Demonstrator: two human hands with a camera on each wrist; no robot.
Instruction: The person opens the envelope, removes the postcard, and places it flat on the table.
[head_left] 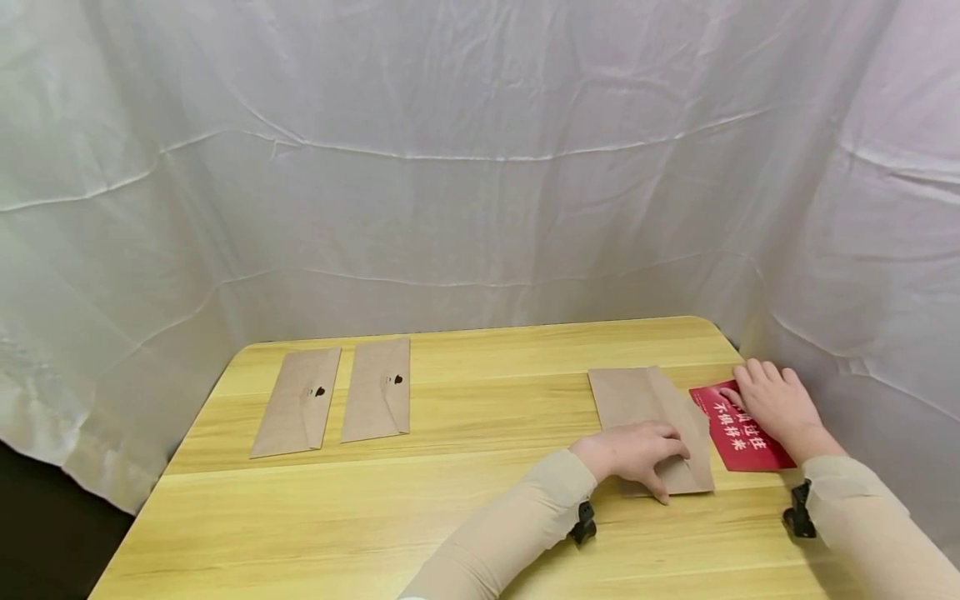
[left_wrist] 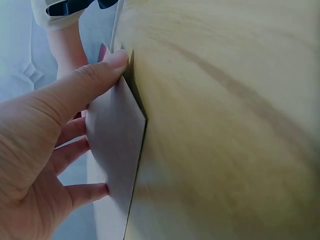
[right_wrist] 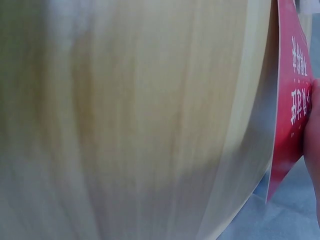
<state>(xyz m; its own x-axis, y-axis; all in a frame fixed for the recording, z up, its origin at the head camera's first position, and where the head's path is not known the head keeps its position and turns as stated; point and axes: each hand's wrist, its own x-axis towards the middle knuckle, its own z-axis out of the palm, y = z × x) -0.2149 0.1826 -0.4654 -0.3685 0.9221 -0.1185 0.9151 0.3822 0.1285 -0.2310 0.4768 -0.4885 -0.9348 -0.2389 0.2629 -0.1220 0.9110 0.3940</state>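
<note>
On the right of the table, my left hand (head_left: 633,450) holds a brown paper envelope (head_left: 626,392) by its near part, fingers bent and thumb apart. In the left wrist view the thumb lies at the envelope's (left_wrist: 117,135) edge, and the other fingertips touch its face. Just right of the envelope, my right hand (head_left: 776,404) grips a red card (head_left: 738,437) with white writing at its far right side. The card's left edge lies close against the envelope; whether it overlaps cannot be told. In the right wrist view the card (right_wrist: 285,135) stands off the tabletop.
Two more brown envelopes, one at the far left (head_left: 296,404) and one beside it (head_left: 375,392), lie on the wooden table (head_left: 300,533), each with a small dark mark. Pale curtains (head_left: 480,208) hang behind the table and at both sides.
</note>
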